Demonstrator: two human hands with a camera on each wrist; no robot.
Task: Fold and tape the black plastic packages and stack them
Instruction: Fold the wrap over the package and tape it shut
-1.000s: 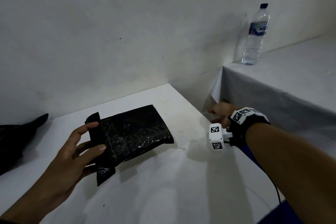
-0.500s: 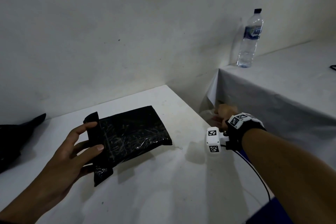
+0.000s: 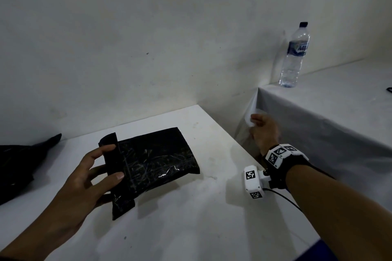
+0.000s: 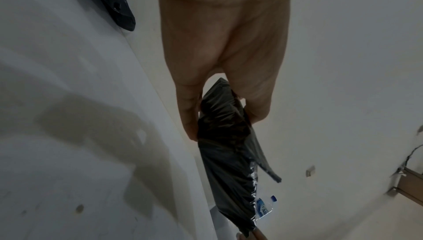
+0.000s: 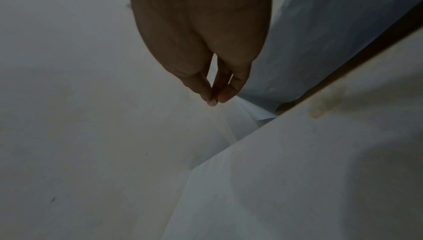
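Observation:
A black plastic package [image 3: 157, 154] lies on the white table [image 3: 191, 229], its left end folded over as a flap. My left hand [image 3: 115, 161] holds that flap down, thumb on top and fingers under the edge; the left wrist view shows the same hand [image 4: 223, 126] gripping the package [image 4: 228, 171]. My right hand [image 3: 253, 125] is off the table's right edge, by the corner of a draped cloth. Its thumb and forefinger [image 5: 214, 100] pinch together on what looks like a thin clear strip of tape.
Another black package [image 3: 17, 163] lies at the far left against the wall. A higher table under a white cloth [image 3: 328, 112] stands to the right, with a water bottle [image 3: 294, 55] on its back corner. A narrow gap separates the two tables.
My right hand has risen out of the gap to the cloth's corner and closed its fingertips. The left hand has kept its hold on the flap.

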